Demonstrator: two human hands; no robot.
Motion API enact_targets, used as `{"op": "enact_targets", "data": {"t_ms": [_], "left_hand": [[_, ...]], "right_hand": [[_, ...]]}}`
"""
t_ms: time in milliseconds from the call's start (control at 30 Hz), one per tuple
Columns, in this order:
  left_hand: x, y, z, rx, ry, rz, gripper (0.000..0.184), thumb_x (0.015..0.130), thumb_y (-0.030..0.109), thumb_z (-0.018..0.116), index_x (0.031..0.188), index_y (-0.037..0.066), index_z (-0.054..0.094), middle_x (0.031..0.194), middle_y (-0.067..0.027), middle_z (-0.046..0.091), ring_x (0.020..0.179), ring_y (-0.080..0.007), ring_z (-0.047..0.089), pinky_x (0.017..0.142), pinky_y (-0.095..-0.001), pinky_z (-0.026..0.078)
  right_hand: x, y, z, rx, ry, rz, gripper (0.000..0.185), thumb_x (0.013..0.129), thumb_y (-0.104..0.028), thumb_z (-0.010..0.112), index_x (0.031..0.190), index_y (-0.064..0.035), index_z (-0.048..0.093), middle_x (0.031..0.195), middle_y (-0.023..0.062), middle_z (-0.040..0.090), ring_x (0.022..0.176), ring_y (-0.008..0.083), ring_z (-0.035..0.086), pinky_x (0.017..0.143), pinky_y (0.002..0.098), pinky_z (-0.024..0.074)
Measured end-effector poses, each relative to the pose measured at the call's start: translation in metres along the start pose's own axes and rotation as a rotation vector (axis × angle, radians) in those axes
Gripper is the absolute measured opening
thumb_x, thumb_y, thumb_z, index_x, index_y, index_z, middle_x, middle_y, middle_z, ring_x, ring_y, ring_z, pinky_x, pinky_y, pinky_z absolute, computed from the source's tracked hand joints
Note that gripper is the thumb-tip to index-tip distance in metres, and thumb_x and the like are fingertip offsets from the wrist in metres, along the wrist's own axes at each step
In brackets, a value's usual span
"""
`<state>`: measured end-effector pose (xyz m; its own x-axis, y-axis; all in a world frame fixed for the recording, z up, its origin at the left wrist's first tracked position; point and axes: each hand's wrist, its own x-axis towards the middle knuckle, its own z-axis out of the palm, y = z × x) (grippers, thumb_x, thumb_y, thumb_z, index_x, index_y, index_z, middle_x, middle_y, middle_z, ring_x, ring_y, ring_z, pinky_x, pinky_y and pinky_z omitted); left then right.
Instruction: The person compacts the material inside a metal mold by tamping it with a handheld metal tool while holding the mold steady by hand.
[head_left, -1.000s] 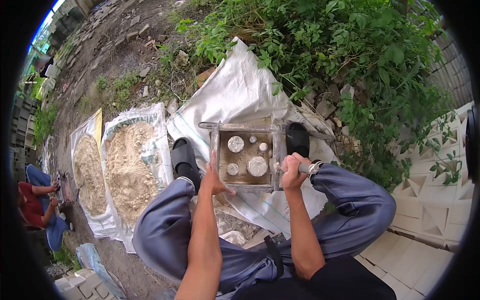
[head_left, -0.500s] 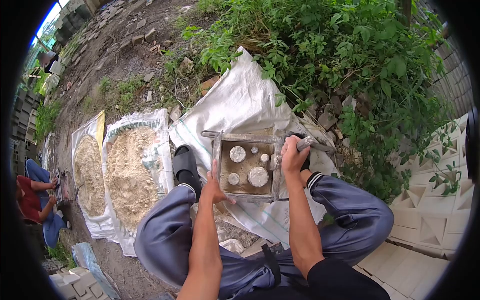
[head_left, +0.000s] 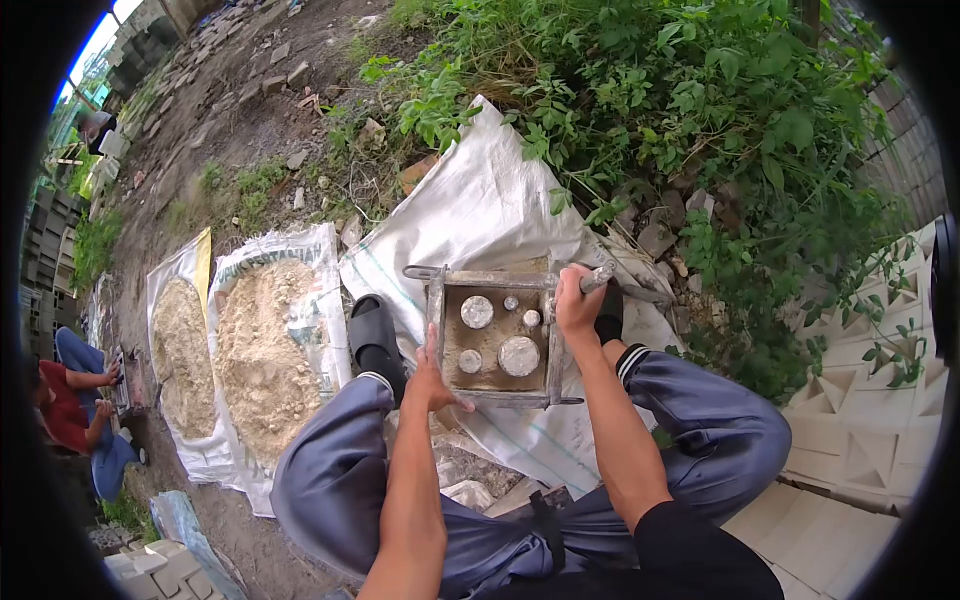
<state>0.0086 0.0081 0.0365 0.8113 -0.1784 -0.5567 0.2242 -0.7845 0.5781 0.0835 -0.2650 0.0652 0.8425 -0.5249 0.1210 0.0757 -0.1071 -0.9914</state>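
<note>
A square mould frame (head_left: 500,279) of worn grey bars lies on a white woven sack (head_left: 490,200) between my feet. Inside it, a bed of brownish material (head_left: 490,336) surrounds several round, pale-topped pieces, among them a large disc (head_left: 519,356) and another large disc (head_left: 477,311). My left hand (head_left: 432,382) rests against the frame's lower left corner, fingers stretched along its side and thumb along the near bar. At the right side, my right hand (head_left: 577,302) is closed round a grey rod-like handle (head_left: 598,278); its lower part is hidden.
Two sacks of pale powder, a wide heap (head_left: 265,350) and a narrower heap (head_left: 183,350), lie left. Patterned pale blocks (head_left: 860,440) stand right, leafy plants (head_left: 680,110) beyond. A person in a red shirt (head_left: 62,405) sits far left.
My right hand, still round the handle, has shifted slightly up and left, and the handle's angle has changed. My left hand stays against the frame.
</note>
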Motion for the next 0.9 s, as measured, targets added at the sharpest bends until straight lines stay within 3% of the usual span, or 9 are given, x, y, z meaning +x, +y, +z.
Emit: {"op": "enact_targets", "data": {"t_ms": [33,167,233,300,533,633,733,800,900], "left_hand": [[-0.001,0.000,0.002,-0.014,-0.003,0.014,0.170,0.032,0.025,0.100,0.153,0.021,-0.020,0.156,-0.0229,0.019,0.134,-0.0417,0.042,0.110,-0.0469,0.041],[-0.001,-0.002,0.004,0.016,-0.010,-0.002,0.171,0.032,0.025,0.100,0.153,0.020,-0.020,0.156,-0.0229,0.018,0.134,-0.0413,0.041,0.111,-0.0468,0.040],[-0.001,0.000,0.001,-0.028,-0.017,0.016,0.171,0.031,0.026,0.100,0.153,0.020,-0.019,0.156,-0.0237,0.017,0.135,-0.0413,0.040,0.112,-0.0467,0.039],[0.001,-0.003,0.003,-0.015,0.005,0.047,0.171,0.031,0.027,0.100,0.153,0.020,-0.020,0.156,-0.0243,0.017,0.135,-0.0416,0.041,0.111,-0.0470,0.040],[0.003,-0.010,0.009,0.017,0.022,0.021,0.172,0.031,0.027,0.100,0.152,0.023,-0.021,0.154,-0.0266,0.021,0.132,-0.0431,0.044,0.108,-0.0485,0.043],[0.003,-0.004,0.001,0.013,0.021,0.044,0.171,0.033,0.025,0.100,0.152,0.024,-0.022,0.153,-0.0274,0.023,0.131,-0.0439,0.045,0.107,-0.0489,0.044],[0.000,0.004,0.000,-0.005,-0.009,0.009,0.170,0.033,0.024,0.100,0.152,0.024,-0.022,0.153,-0.0275,0.023,0.131,-0.0439,0.045,0.107,-0.0491,0.044],[-0.006,-0.001,0.001,0.002,-0.011,-0.012,0.170,0.034,0.023,0.100,0.152,0.024,-0.021,0.153,-0.0275,0.024,0.131,-0.0437,0.044,0.107,-0.0490,0.044],[0.000,0.006,-0.002,-0.023,-0.051,-0.019,0.172,0.031,0.026,0.100,0.152,0.018,-0.021,0.155,-0.0277,0.019,0.141,-0.0426,0.030,0.115,-0.0474,0.033]], "right_hand": [[0.008,-0.014,0.007,0.069,0.007,0.150,0.028,0.086,-0.013,0.057,0.064,0.0007,0.050,0.058,0.0020,0.050,0.054,0.0162,0.048,0.053,0.0359,0.0366],[0.003,-0.078,0.005,0.241,0.099,0.096,0.029,0.087,-0.012,0.054,0.062,0.0018,0.045,0.055,0.0026,0.046,0.053,0.0136,0.040,0.051,0.0355,0.0327],[-0.003,-0.005,0.001,0.127,0.030,0.009,0.029,0.086,-0.011,0.053,0.061,0.0017,0.044,0.054,0.0048,0.043,0.052,0.0135,0.039,0.051,0.0364,0.0312],[0.001,-0.019,0.005,-0.007,-0.125,-0.108,0.031,0.086,-0.009,0.050,0.059,0.0016,0.038,0.053,0.0109,0.034,0.050,0.0146,0.034,0.049,0.0389,0.0272],[-0.023,-0.034,0.003,-0.018,0.000,-0.092,0.032,0.086,-0.009,0.050,0.059,0.0022,0.037,0.051,0.0133,0.034,0.047,0.0133,0.034,0.047,0.0396,0.0269],[-0.010,-0.042,0.017,-0.212,-0.186,-0.174,0.031,0.085,-0.009,0.051,0.059,0.0021,0.040,0.050,0.0135,0.034,0.045,0.0169,0.035,0.047,0.0389,0.0283],[-0.011,-0.080,0.015,-0.213,-0.160,-0.214,0.031,0.086,-0.009,0.052,0.059,0.0022,0.040,0.050,0.0141,0.035,0.044,0.0203,0.036,0.047,0.0391,0.0295],[-0.025,-0.060,0.005,-0.151,-0.178,-0.098,0.032,0.086,-0.010,0.053,0.059,0.0023,0.040,0.050,0.0157,0.037,0.044,0.0229,0.036,0.048,0.0397,0.0305],[-0.025,-0.032,0.009,-0.216,-0.159,-0.273,0.034,0.086,-0.010,0.054,0.058,0.0025,0.040,0.049,0.0168,0.038,0.043,0.0279,0.037,0.048,0.0409,0.0309]]}}
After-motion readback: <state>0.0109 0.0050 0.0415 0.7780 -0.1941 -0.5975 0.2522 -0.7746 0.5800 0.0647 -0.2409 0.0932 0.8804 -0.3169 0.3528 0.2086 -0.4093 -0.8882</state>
